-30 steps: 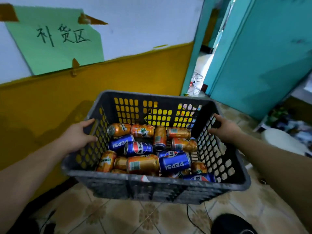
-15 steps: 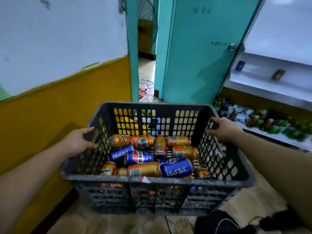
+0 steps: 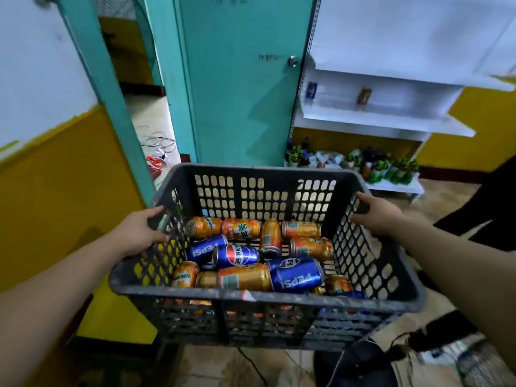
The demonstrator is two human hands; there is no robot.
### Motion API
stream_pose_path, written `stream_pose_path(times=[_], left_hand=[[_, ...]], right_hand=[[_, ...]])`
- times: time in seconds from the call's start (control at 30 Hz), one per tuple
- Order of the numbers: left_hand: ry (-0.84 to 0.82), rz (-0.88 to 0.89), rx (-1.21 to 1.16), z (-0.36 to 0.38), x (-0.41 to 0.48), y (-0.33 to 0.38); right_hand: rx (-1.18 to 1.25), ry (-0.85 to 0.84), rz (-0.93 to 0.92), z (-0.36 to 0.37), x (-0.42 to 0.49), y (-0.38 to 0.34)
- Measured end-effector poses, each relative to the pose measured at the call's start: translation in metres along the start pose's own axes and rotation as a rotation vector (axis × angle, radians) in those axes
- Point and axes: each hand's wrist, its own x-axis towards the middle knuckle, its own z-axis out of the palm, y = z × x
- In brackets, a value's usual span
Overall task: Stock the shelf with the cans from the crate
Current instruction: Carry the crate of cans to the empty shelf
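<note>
I grasp the crate [image 3: 268, 298] by its side rims, left hand [image 3: 136, 233] and right hand [image 3: 377, 213], with orange and blue cans [image 3: 259, 255] lying between my grips.

Dark grey perforated crate [image 3: 268, 298], orange and blue cans [image 3: 296, 277], teal door [image 3: 240, 79].
</note>
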Motion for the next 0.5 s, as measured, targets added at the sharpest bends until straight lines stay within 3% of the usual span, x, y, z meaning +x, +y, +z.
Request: stream_pose_path(times=[0.23,0.5], left_hand=[[-0.054,0.048,0.017,0.042,0.091,0.066],[-0.075,-0.01,-0.133,0.096,0.182,0.135]], right_hand=[[-0.004,0.002,0.091,-0.009,0.082,0.033],[0.034,-0.004,0.14,-0.031,0.174,0.067]])
